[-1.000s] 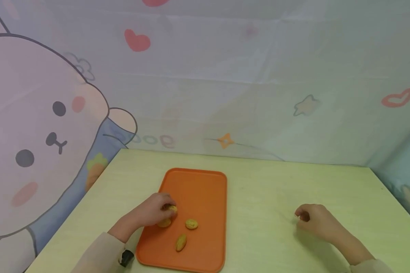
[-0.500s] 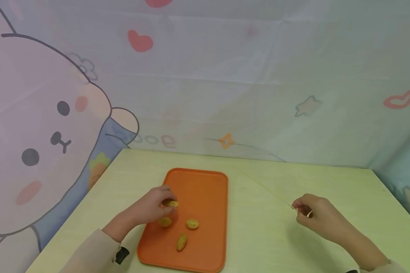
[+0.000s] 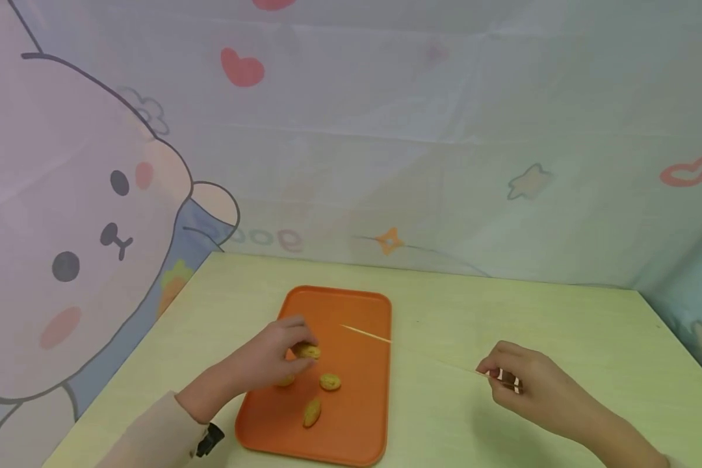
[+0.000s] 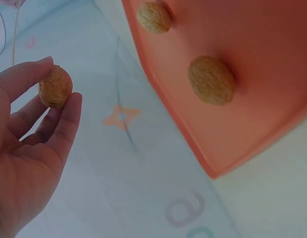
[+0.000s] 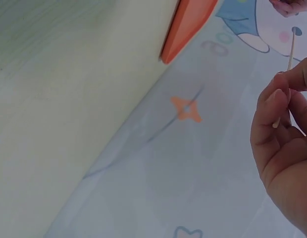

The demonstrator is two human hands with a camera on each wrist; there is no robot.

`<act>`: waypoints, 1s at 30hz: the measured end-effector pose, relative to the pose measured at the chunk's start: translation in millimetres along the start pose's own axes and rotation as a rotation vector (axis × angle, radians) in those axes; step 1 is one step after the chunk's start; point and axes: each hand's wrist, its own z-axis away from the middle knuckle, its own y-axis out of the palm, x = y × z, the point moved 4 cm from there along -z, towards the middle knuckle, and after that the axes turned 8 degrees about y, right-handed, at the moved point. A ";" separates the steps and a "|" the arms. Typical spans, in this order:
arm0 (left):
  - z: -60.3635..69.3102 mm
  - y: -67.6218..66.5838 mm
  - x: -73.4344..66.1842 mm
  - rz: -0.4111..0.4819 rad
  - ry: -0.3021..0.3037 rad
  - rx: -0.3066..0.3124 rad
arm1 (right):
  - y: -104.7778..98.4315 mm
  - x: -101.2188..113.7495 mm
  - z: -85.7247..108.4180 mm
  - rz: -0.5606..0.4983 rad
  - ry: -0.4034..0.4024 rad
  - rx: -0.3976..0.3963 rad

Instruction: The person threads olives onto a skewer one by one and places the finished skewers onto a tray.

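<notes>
My left hand [image 3: 266, 357] pinches a wrinkled, yellow-brown oval dried fruit [image 4: 56, 87] between thumb and fingertips, above the left side of an orange tray [image 3: 333, 302]. Three similar fruits lie on that tray: one at its middle [image 3: 330, 381], one nearer its front [image 3: 312, 412], and one partly hidden below my left hand [image 3: 285, 381]. To the right of the tray, my right hand [image 3: 529, 390] holds a thin bamboo skewer [image 3: 367, 333] between thumb and fingers. The skewer's pointed end extends leftward over the tray, apart from the held fruit. Its blunt end shows in the right wrist view below my fingers [image 5: 277, 101].
The tray lies on a pale yellow table [image 3: 444, 312], left of its middle. A cloth backdrop [image 3: 357, 130] with a cartoon bear, hearts and stars hangs behind the table. A black strap [image 3: 209, 440] shows at my left wrist.
The skewer has swung down, its tip now pointing left over the tray. My right hand has moved a little left. My left hand has lifted the fruit slightly and shifted right.
</notes>
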 end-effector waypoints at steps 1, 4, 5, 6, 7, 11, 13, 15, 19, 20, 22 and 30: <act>-0.1 0.6 -1.7 0.008 0.002 0.000 | 1.2 1.8 0.4 0.005 -0.024 -0.005; 0.1 2.0 -5.8 0.030 0.013 -0.006 | 4.6 5.8 1.7 0.010 -0.083 -0.015; 0.2 2.5 -6.9 0.035 0.017 -0.008 | 5.8 6.7 2.1 0.011 -0.095 -0.014; 0.3 3.0 -8.0 0.038 0.021 -0.009 | 6.8 7.3 2.6 0.011 -0.105 -0.011; 0.3 3.6 -8.9 0.037 0.025 -0.011 | 8.0 7.7 3.1 0.014 -0.113 -0.007; 0.4 6.1 -12.4 0.033 0.027 -0.013 | 11.9 9.0 5.5 0.013 -0.128 0.021; 0.5 7.5 -14.1 0.030 0.028 -0.010 | 13.6 9.9 6.5 0.016 -0.138 0.028; 0.6 8.5 -16.1 0.028 0.031 -0.008 | 14.7 10.7 7.3 0.022 -0.147 0.030; 0.7 9.9 -19.6 0.028 0.037 0.002 | 16.2 11.7 7.7 0.037 -0.163 0.022; 0.8 10.1 -20.5 0.030 0.038 0.005 | 16.4 11.8 7.9 0.038 -0.164 0.022; 0.8 11.0 -21.9 0.029 0.041 0.009 | 16.7 12.1 8.3 0.038 -0.165 0.023; 2.1 15.0 -24.9 0.007 0.051 0.022 | 18.5 12.4 11.7 0.063 -0.162 0.013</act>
